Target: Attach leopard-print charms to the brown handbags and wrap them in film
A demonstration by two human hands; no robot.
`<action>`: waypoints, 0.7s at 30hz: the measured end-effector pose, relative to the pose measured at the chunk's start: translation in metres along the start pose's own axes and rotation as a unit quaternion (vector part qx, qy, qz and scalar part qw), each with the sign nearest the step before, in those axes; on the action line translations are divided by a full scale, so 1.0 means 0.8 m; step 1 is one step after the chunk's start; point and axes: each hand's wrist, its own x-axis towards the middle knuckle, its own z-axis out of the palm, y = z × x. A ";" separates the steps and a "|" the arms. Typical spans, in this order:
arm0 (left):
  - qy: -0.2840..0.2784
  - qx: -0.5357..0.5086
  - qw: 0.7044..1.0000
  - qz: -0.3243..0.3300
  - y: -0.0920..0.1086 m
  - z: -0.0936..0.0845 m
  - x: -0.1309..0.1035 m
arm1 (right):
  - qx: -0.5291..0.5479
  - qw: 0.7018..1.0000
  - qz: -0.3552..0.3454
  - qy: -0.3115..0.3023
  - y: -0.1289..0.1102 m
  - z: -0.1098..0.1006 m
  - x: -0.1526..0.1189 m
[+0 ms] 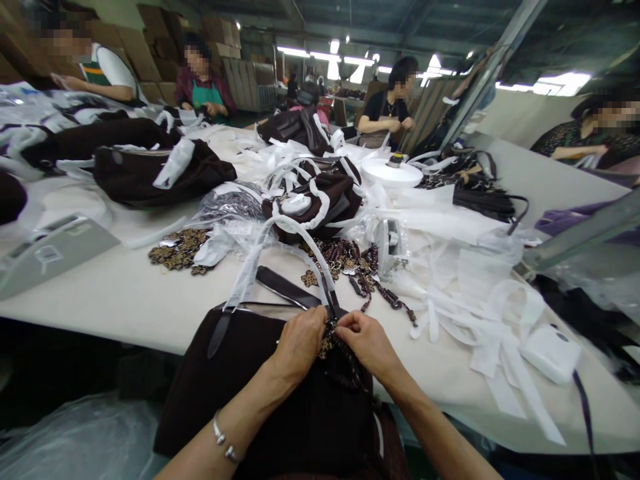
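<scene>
Seen from the hands as a clock's centre, the dark, soft-looking fabric bag [225, 387] spreads from 6 to 9 o'clock at the table's near edge. Its arched handle [253, 263], wrapped in crinkled white material, rises toward 11. The left hand [300, 341] and right hand [367, 341] are both closed, fingertips pinching the top of a leopard-spotted charm [326, 347] at the handle's base; the exact part gripped is too small to tell. Flat, flower-shaped charms [177, 250] lie at 10 o'clock, knobbly dark cords [367, 263] near 1, and curling white strips [505, 347] at 3, on the pale table [125, 300].
</scene>
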 end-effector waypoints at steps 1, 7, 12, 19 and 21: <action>0.004 -0.008 1.000 0.000 -0.001 0.001 0.000 | -0.001 1.000 0.003 -0.006 0.000 0.001 0.000; 0.021 -0.071 0.997 0.022 -0.013 0.012 0.001 | -0.030 0.999 -0.016 -0.026 -0.007 -0.002 -0.006; 0.035 -0.120 0.991 0.039 -0.017 0.019 0.003 | -0.026 0.999 -0.011 -0.044 -0.006 -0.001 -0.008; 0.046 -0.158 0.986 0.043 -0.022 0.028 0.008 | 0.060 0.988 0.081 -0.120 0.000 0.001 0.010; 0.046 -0.161 0.985 0.043 -0.023 0.029 0.009 | 0.084 0.983 0.096 -0.135 0.001 -0.001 0.010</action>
